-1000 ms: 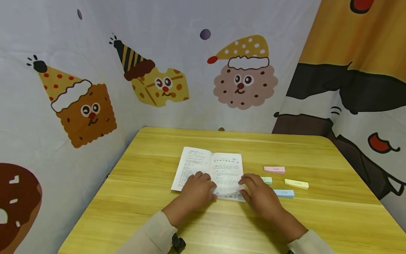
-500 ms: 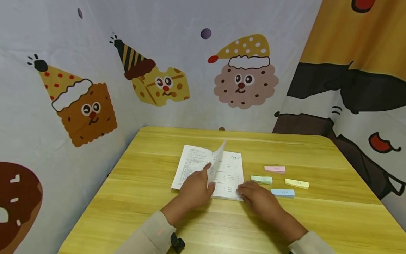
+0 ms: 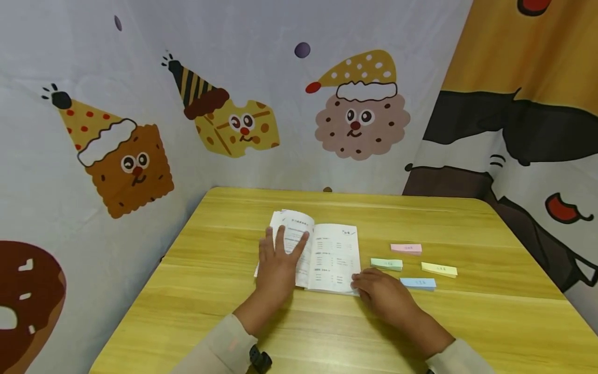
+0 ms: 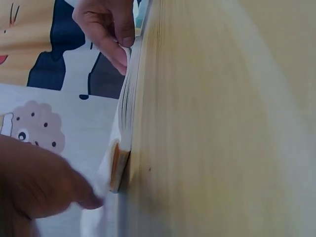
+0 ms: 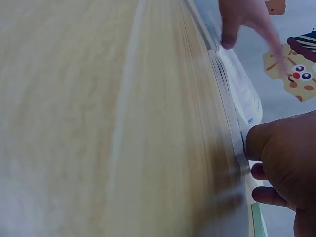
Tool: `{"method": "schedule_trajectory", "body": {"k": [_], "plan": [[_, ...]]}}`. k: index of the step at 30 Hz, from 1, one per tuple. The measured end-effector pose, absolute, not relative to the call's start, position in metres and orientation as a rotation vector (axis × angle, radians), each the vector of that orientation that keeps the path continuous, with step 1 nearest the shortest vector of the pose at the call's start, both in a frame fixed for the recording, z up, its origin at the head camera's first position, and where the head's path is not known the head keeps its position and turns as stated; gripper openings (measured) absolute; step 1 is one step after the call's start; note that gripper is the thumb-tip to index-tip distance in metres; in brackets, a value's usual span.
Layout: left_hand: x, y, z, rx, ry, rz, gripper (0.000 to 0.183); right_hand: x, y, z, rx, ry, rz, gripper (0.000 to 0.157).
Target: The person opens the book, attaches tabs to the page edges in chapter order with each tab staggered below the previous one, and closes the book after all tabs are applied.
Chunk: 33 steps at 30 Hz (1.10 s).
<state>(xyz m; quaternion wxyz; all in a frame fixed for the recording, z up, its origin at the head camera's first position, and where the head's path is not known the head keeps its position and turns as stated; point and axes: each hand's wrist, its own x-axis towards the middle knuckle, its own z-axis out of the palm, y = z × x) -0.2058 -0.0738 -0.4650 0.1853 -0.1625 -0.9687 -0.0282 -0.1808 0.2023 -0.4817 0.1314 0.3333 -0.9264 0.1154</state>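
An open book (image 3: 334,259) lies on the wooden table, printed pages facing up. My left hand (image 3: 276,267) rests on its left page with fingers spread. In the left wrist view, the left hand (image 4: 42,180) is blurred near the spine. My right hand (image 3: 385,293) is at the lower right corner of the book. Its thumb and fingers pinch the page edges there, as the left wrist view shows of the right hand (image 4: 106,24). The thumb is partly hidden in the head view.
Several small paper strips with writing lie right of the book: pink (image 3: 406,249), green (image 3: 386,265), yellow (image 3: 439,269) and blue (image 3: 418,284). The blue one is close by the right hand. A cartoon-printed cloth (image 3: 289,171) hangs behind the table (image 3: 233,332).
The left hand has turned a page over from right to left and now lies flat on the left side. The right hand has drawn back slightly to the corner, uncovering the green strip.
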Motion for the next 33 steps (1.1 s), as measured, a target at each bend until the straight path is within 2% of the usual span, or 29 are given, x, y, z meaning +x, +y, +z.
{"method": "schedule_trajectory", "body": {"k": [5, 8, 16, 25, 28, 33], "plan": [[-0.197, -0.067, -0.466, -0.893, -2.801, 0.060, 0.052, -0.182, 0.202, -0.482, 0.941, -2.662, 0.336, 0.015], [-0.194, -0.062, -0.467, -0.943, -2.854, 0.014, 0.040, -0.183, 0.201, -0.482, 0.907, -2.635, 0.326, 0.014], [-0.198, -0.056, -0.471, -0.866, -2.938, -0.101, 0.048, -0.185, 0.196, -0.473, 0.805, -2.520, 0.370, 0.016], [-0.199, -0.055, -0.470, -0.804, -2.955, -0.119, 0.041, -0.183, 0.185, -0.467, 0.673, -2.455, 0.467, 0.034], [-0.200, -0.055, -0.470, -0.760, -2.959, -0.146, 0.049, -0.182, 0.183, -0.469, 0.646, -2.547, 0.545, 0.034], [-0.201, -0.058, -0.467, -0.617, -2.947, -0.373, 0.065, -0.181, 0.182, -0.476, 0.761, -2.751, 0.516, 0.025]]}}
